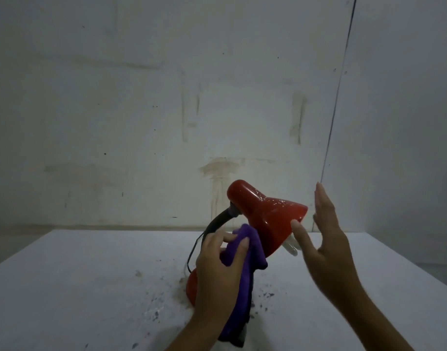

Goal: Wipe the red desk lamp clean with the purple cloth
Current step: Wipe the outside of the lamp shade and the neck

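Your left hand (221,271) grips the bunched purple microfibre cloth (236,279), fingers and thumb curled round it, and holds its upper fold against the underside of the glossy red conical metal shade (265,216) of the desk lamp. The rest of the cloth hangs down past your wrist and covers most of the round red lamp base (191,287), which sits on the white table (78,287) just behind and below that hand. The bendable black neck (218,221) arches up just beyond your left knuckles, with a thin black cord (192,252) looping down beside it.

Your right hand (323,239) is spread flat and holds nothing, fingers straight and pointing up. Its thumb tip lies against the shade's lower rim, while the fingers stand just off the shade's mouth. A white bulb (290,247) pokes out of the shade, between your thumb and the cloth.

Pale specks dot the top of the shade. Grey crumbs and smudges (154,312) lie on the table around the base, left of and near your left hand. The table's far edge runs just behind the lamp, and its right edge slants away to the right of your right forearm. Bare tabletop stretches well out to the left of your left hand. A stained pale wall (141,110) stands beyond. I see no readable writing.
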